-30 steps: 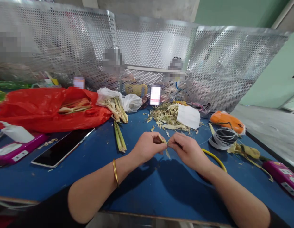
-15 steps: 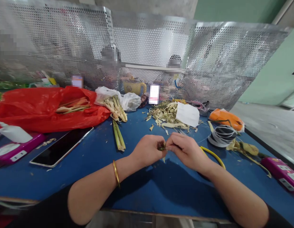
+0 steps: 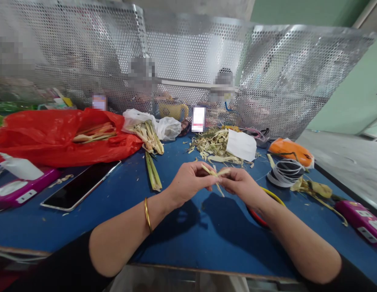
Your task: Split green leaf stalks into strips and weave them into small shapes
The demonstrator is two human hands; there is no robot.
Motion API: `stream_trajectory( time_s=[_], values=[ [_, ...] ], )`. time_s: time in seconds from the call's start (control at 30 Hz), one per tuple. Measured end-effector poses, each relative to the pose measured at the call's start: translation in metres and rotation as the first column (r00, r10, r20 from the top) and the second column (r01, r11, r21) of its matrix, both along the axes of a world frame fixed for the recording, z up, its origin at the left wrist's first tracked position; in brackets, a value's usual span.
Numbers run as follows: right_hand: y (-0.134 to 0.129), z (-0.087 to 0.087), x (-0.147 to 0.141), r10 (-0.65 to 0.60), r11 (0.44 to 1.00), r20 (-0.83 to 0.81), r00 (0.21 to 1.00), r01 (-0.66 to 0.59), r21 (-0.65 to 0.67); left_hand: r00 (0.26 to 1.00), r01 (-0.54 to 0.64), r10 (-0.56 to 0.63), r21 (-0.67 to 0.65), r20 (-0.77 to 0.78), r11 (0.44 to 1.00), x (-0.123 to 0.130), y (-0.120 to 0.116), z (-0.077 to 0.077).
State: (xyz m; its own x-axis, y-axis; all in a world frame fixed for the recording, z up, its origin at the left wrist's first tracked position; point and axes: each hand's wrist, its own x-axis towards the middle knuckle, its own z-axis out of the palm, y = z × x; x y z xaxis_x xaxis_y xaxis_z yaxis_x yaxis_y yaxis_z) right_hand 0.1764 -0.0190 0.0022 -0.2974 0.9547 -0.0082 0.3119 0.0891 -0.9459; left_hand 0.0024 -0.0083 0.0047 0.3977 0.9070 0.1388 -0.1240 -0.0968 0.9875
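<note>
Pale plant strips [image 3: 221, 190] cross between my fingertips, held just above the blue table. My left hand [image 3: 188, 182] pinches them from one side, thumb against the fingers, and a gold bangle [image 3: 148, 215] circles that wrist. Closed too, my right hand [image 3: 239, 182] pinches the strips where they meet; a short leafy piece sticks up there. The two sets of fingertips nearly touch. Beyond my hands lies a heap of dry leaf shreds [image 3: 211, 144] with a white sheet [image 3: 241, 145] on it. A yellow and red loop [image 3: 278, 197] is partly hidden by my right forearm.
At left are a red plastic bag [image 3: 39, 138], a phone [image 3: 81, 186], a purple power strip [image 3: 26, 192] and green stalks [image 3: 152, 170]. A wire spool [image 3: 284, 173] and an orange packet [image 3: 291, 152] stand right. A perforated metal screen [image 3: 191, 48] closes the back.
My hands have turned and the left fingers have lifted slightly, so the crossed pale strips now show. Before, they were mostly hidden in my left hand. The loop beside my right arm shows more red.
</note>
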Motion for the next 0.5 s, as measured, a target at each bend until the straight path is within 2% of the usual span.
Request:
stream_trajectory(
  time_s=[0.07, 0.13, 0.2, 0.27, 0.3, 0.37, 0.43, 0.5],
  values=[
    [-0.002, 0.0, -0.003, -0.017, 1.0, 0.011, 1.0, 0.017, 0.008, 0.987, -0.148, 0.151, 0.06, -0.05, 0.987, -0.001, 0.004, -0.003],
    [-0.006, 0.002, -0.005, -0.044, 0.99, 0.081, 0.996, 0.033, 0.135, 0.948, -0.243, 0.267, 0.148, -0.171, 0.959, -0.002, 0.007, -0.008],
    [-0.01, 0.004, -0.007, -0.081, 0.936, 0.175, 0.981, 0.015, 0.351, 0.889, -0.261, 0.336, 0.26, -0.311, 0.93, -0.004, 0.008, -0.011],
    [-0.012, 0.005, -0.006, -0.116, 0.846, 0.257, 0.96, -0.04, 0.531, 0.838, -0.206, 0.351, 0.353, -0.418, 0.913, -0.004, 0.006, -0.013],
    [-0.013, 0.005, -0.004, -0.126, 0.811, 0.289, 0.949, -0.069, 0.581, 0.83, -0.159, 0.328, 0.374, -0.451, 0.914, -0.004, 0.004, -0.014],
    [-0.011, 0.006, -0.001, -0.137, 0.784, 0.336, 0.932, -0.105, 0.611, 0.859, -0.036, 0.202, 0.34, -0.47, 0.94, -0.003, 0.0, -0.013],
    [-0.007, 0.007, 0.003, -0.116, 0.813, 0.355, 0.928, -0.117, 0.571, 0.908, 0.113, -0.012, 0.218, -0.419, 0.969, -0.002, -0.004, -0.01],
    [-0.002, 0.007, 0.006, -0.036, 0.88, 0.333, 0.942, -0.128, 0.457, 0.929, 0.236, -0.199, 0.086, -0.313, 0.968, -0.001, -0.006, -0.007]
  ],
)
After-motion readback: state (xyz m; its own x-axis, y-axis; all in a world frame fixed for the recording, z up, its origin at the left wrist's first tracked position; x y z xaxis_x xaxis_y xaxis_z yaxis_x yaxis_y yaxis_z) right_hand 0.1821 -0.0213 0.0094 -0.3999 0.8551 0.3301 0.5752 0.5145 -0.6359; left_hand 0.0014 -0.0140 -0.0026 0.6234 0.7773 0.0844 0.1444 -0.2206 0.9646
